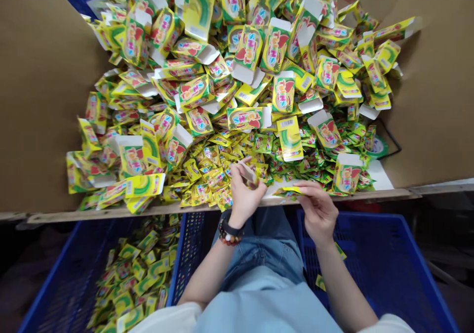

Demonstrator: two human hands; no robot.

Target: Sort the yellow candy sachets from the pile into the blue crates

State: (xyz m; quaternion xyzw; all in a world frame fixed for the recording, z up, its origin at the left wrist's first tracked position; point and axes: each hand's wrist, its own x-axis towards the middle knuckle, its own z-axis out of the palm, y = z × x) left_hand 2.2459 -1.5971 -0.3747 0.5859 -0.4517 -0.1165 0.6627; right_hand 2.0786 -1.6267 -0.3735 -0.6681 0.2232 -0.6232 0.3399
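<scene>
My left hand (245, 194), with a dark band and beads at the wrist, is closed around a small candy box (247, 172). Mostly white card of this box shows between thumb and fingers; the rest is hidden. To its right, my right hand (319, 213) pinches a flat yellow-green candy packet (290, 190) near the table edge. Whether more than one packet is in the pinch I cannot tell. Just beyond my hands lie loose yellow packets (209, 167) and, to the right, green packets (314, 165). A big heap of printed candy boxes (242, 118) rises behind them, many with white flaps open.
Cardboard walls (440, 101) flank the heap. Below the wooden table edge (148, 211), a blue crate at left (66, 269) contains many yellow-green boxes. Another blue crate (392, 269) stands at right, with a few boxes visible. A tape roll (376, 146) lies at the right.
</scene>
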